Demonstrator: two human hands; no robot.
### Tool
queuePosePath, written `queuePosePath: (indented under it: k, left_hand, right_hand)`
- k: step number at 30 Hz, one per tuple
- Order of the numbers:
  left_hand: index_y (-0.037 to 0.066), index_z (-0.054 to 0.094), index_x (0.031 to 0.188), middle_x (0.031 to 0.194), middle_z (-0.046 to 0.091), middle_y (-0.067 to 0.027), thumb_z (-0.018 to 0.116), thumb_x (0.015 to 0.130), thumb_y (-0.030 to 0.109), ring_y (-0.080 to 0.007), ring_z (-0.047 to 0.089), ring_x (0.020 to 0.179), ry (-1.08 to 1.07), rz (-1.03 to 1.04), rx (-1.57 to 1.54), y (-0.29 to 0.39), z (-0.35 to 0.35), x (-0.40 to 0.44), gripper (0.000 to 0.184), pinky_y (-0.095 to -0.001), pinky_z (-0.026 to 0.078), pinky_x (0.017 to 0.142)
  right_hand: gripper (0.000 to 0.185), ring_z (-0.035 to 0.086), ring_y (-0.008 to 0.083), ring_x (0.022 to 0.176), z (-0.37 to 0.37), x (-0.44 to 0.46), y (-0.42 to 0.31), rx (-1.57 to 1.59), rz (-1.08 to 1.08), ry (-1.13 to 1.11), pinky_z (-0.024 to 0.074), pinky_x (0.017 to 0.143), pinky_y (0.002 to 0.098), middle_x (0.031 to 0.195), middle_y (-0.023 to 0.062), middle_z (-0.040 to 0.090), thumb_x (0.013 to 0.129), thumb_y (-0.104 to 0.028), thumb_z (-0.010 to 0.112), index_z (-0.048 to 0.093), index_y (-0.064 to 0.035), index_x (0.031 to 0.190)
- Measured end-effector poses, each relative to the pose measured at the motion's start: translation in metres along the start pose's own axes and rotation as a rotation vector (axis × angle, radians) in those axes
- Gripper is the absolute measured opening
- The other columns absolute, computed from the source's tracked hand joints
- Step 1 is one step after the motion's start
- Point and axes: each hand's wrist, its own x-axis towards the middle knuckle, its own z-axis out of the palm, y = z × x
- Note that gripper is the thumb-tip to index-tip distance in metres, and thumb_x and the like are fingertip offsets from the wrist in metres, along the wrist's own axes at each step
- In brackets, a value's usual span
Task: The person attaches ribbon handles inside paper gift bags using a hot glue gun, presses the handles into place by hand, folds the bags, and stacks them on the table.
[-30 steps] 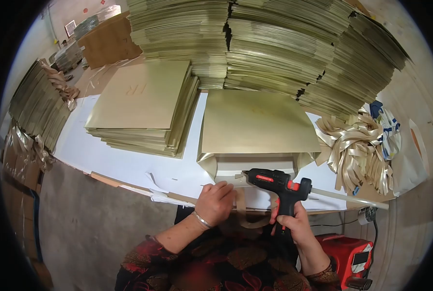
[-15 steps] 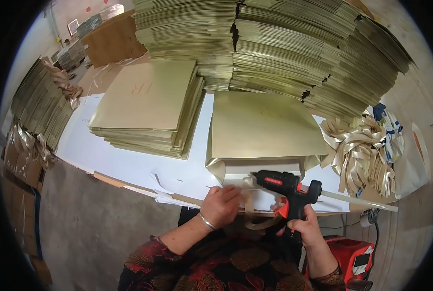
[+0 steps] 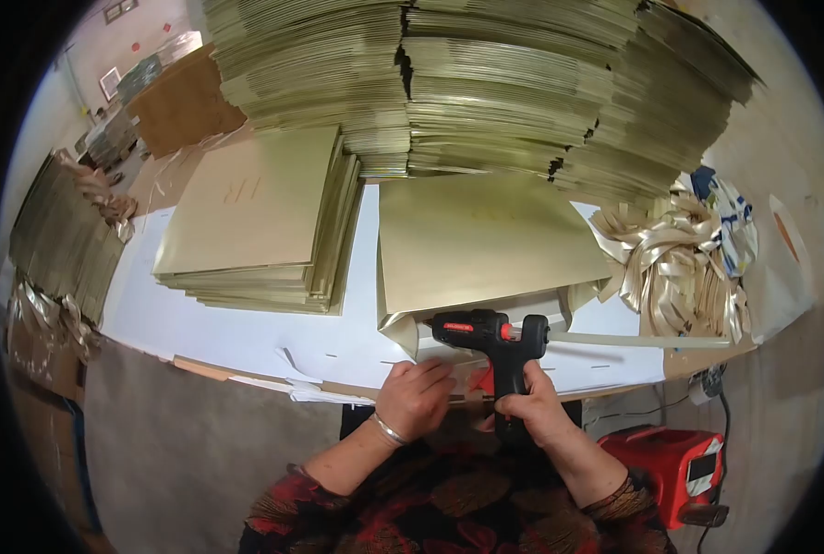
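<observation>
My right hand (image 3: 534, 406) is wrapped around the grip of a black and red hot glue gun (image 3: 514, 346), its nozzle pointing left. A long pale glue stick (image 3: 634, 341) sticks out of its rear. Close under the nozzle, my left hand (image 3: 415, 399) is closed with the fingertips pinched together; it holds a ribbon, now mostly hidden by the hand and gun. Just beyond both hands lies a gold paper bag (image 3: 486, 245), its near end open with a pale inside. The nozzle is over the bag's near left corner; whether they touch I cannot tell.
A pile of gold bags (image 3: 246, 212) stands at left on the white-covered table (image 3: 338, 343). Tall stacks of gold bags (image 3: 504, 92) rise behind. Loose satin ribbons (image 3: 680, 249) lie at right. A red case (image 3: 661, 471) and cables are below the table's right side.
The glue gun has moved left, bringing its nozzle from the middle of the bag's opening to its left corner. The hanging ribbon loop has dropped out of sight. The view has shifted slightly.
</observation>
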Motion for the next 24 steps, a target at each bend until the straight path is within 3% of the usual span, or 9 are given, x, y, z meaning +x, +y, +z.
queuePosePath:
  k: [3,8,14,20,24]
  left_hand:
    - [0.009,0.066,0.089,0.105,0.066,-0.0042,0.066,0.069,0.006,-0.0202,0.061,0.102,-0.026,0.014,0.011,0.001,-0.001,-0.001,0.021,-0.0342,0.044,0.079]
    - [0.009,0.067,0.089,0.104,0.067,-0.0054,0.066,0.07,0.006,-0.0212,0.062,0.101,-0.034,0.009,0.024,0.004,0.002,0.001,0.02,-0.0353,0.044,0.08]
    - [0.009,0.068,0.088,0.104,0.068,-0.0057,0.066,0.07,0.006,-0.0223,0.062,0.1,-0.042,-0.005,0.031,0.004,0.002,0.001,0.019,-0.0358,0.043,0.08]
    - [0.009,0.069,0.088,0.103,0.069,-0.0046,0.066,0.07,0.005,-0.0225,0.064,0.1,-0.026,-0.025,0.008,0.003,0.002,0.001,0.02,-0.0357,0.044,0.081]
    - [0.008,0.068,0.087,0.104,0.068,-0.0055,0.066,0.07,0.006,-0.0217,0.062,0.1,-0.019,0.002,0.017,0.002,0.002,0.001,0.018,-0.0357,0.044,0.079]
  right_hand:
    - [0.061,0.065,0.0242,0.082,0.001,0.002,-0.002,-0.022,0.006,-0.014,0.0596,0.06,0.0386,0.108,0.019,0.06,0.072,0.005,0.053,0.035,0.002,0.13]
    - [0.049,0.059,0.0125,0.07,0.004,0.004,0.0,-0.081,0.007,0.019,0.0538,0.055,0.0282,0.096,0.0093,0.064,0.074,-0.003,0.06,0.044,0.0019,0.12]
    - [0.048,0.059,0.0142,0.077,0.004,0.014,0.006,-0.211,-0.037,0.017,0.0531,0.062,0.0282,0.087,0.0058,0.057,0.074,-0.005,0.062,0.046,0.0001,0.12]
    - [0.044,0.06,0.0148,0.083,-0.005,0.011,0.009,-0.184,-0.014,0.093,0.0503,0.072,0.0294,0.093,0.0082,0.061,0.076,-0.008,0.064,0.048,0.0008,0.116]
    - [0.045,0.06,0.0156,0.081,-0.022,-0.005,-0.002,-0.272,-0.06,0.21,0.0487,0.067,0.0278,0.094,0.0081,0.061,0.074,0.0,0.061,0.047,-0.001,0.117]
